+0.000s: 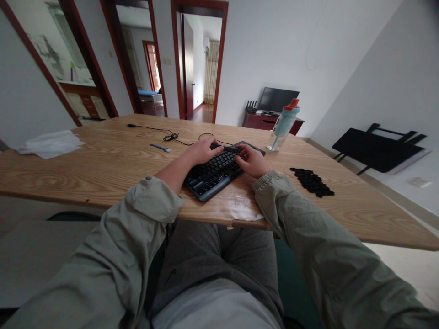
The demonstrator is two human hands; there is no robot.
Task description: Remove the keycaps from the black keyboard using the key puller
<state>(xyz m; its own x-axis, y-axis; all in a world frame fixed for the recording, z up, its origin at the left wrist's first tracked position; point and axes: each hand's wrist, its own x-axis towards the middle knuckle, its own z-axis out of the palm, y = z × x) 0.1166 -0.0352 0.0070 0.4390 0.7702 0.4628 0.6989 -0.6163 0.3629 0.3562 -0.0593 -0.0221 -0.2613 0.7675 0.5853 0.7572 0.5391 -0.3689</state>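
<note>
A black keyboard lies at a slant on the wooden table in front of me, its far end to the right. Above its far rows is a slim black bar-shaped piece; its exact kind is not clear. My left hand is closed around the left end of this piece, over the keyboard's back edge. At the other end, the fingers of my right hand are bent and pinched against it, the wrist resting by the keyboard's right side. Small black keycaps lie grouped on the table to the right.
Behind the keyboard lies a black cable with a plug, near a small blue brush. White tissue rests at the left. A clear water bottle stands beyond the keyboard. The table's front edge is close to my lap.
</note>
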